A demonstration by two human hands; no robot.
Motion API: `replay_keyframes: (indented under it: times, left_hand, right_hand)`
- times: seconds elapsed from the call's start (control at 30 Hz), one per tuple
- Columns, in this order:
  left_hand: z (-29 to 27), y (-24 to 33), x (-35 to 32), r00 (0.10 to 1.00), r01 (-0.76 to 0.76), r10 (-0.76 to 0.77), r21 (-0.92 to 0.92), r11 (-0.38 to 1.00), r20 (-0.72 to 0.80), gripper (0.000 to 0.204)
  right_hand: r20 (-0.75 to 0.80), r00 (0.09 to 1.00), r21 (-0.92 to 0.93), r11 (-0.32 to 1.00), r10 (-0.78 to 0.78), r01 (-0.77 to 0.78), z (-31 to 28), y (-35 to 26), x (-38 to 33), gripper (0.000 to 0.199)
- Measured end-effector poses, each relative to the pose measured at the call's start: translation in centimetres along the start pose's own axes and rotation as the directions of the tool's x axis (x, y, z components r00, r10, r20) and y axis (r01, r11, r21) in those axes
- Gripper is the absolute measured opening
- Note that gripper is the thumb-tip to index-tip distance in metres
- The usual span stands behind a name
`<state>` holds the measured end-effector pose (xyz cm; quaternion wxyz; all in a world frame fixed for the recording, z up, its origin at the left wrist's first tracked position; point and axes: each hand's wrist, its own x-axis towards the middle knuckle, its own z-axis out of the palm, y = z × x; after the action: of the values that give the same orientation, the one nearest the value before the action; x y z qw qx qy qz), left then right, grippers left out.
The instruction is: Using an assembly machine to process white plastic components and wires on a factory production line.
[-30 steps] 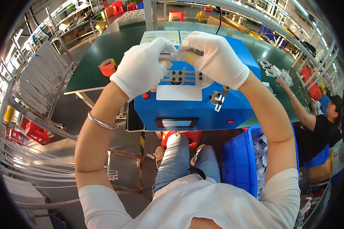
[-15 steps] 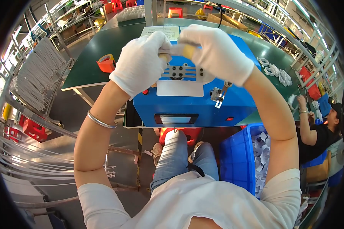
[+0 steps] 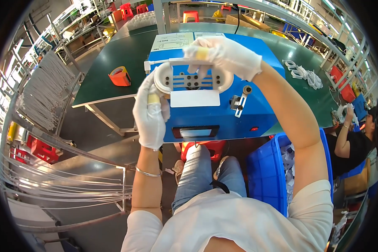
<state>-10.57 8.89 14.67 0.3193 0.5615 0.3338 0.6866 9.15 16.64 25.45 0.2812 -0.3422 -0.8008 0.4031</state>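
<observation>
A blue bench machine [image 3: 185, 119] stands in front of me, carrying two white curved winding posts [image 3: 163, 80] on a slotted metal bar [image 3: 193, 80]. Across its top runs a white cable [image 3: 170, 62] with a plug at its left end. My right hand [image 3: 227, 54], in a white glove with yellow wraps on the fingers, pinches this cable above the bar. Gloved the same way, my left hand [image 3: 151, 117] curls against the outer side of the left post; what lies inside its fingers is hidden. A blank white plate [image 3: 195, 99] sits below the bar.
An orange tape roll [image 3: 120, 77] lies on the green table [image 3: 101, 63]. Coiled white cables [image 3: 308, 78] are at the right. A blue bin [image 3: 262, 176] of white scraps stands by my right leg. White cables hang on a rack [image 3: 46, 92] at left; a co-worker [image 3: 350, 147] sits at right.
My hands have come apart. The left one has dropped to the left post, while the right has shifted slightly left. The cable's plug end now shows over the machine.
</observation>
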Motion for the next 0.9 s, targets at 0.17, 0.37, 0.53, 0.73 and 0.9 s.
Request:
replay_keyframes:
  times: [0.17, 0.37, 0.53, 0.73, 0.9]
  left_hand:
    - [1.1, 0.0, 0.2, 0.978, -0.181, 0.192, 0.138, 0.974, -0.077, 0.042]
    - [3.7, -3.0, -4.9, 0.950, 0.262, -0.295, -0.247, 0.933, -0.105, 0.047]
    - [6.1, -3.0, -3.5, 0.868, 0.321, -0.489, -0.656, 0.683, -0.084, 0.054]
    - [2.1, -1.9, -2.4, 0.931, 0.323, -0.072, -0.714, 0.621, 0.359, 0.057]
    - [4.1, 4.2, -0.6, 0.965, -0.021, 0.115, -0.368, 0.930, 0.235, 0.099]
  right_hand:
    - [-0.057, 0.995, 0.177, 0.980, -0.078, 0.087, -1.5, 0.8, -1.8, 0.047]
    - [0.049, 0.993, -0.383, 0.916, -0.105, 0.116, -1.3, -0.5, -2.7, 0.039]
    - [0.090, 0.995, -0.281, 0.959, 0.047, -0.020, -0.7, -0.5, -1.9, 0.024]
    - [-0.057, 0.982, -0.668, 0.738, -0.180, 0.097, -0.1, -2.8, -4.1, 0.023]
    - [-0.004, 0.806, -0.809, 0.476, -0.593, 0.346, -9.1, 0.2, -2.7, 0.019]
